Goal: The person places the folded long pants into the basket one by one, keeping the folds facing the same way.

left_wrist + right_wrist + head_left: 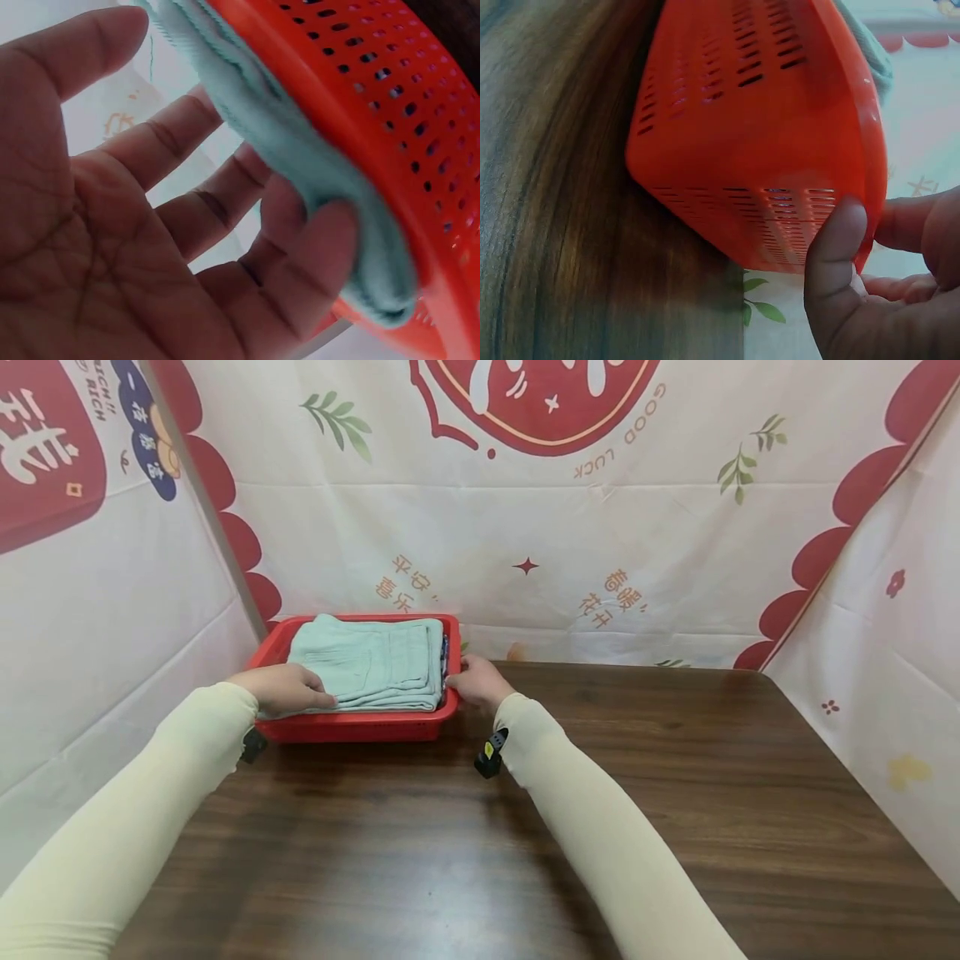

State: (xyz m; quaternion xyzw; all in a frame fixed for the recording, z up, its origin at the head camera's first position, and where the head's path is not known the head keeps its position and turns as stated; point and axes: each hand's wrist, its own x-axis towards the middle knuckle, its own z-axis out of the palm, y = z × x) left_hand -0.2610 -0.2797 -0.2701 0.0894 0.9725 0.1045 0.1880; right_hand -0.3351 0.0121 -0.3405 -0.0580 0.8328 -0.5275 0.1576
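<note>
A red plastic basket (pixel 360 729) with slotted walls stands at the back left of the table. Folded pale-green cloth, a garment with a pocket-like seam (pixel 367 660), fills it up to the rim. My left hand (pixel 281 687) lies on the cloth's front left part, fingers pointing right. In the left wrist view, the spread, slightly bent fingers of the left hand (pixel 142 202) touch the folded edge of the cloth (pixel 300 150). At the basket's right side my right hand (pixel 480 682) pinches the rim, thumb on the outer wall (pixel 735 142) and fingers over the top.
Dark patterned fabric (pixel 446 656) shows in a narrow strip beside the cloth in the basket. A brown wooden table (pixel 637 760) spreads to the front and right. Printed white curtains (pixel 525 527) hang behind and at both sides, close behind the basket.
</note>
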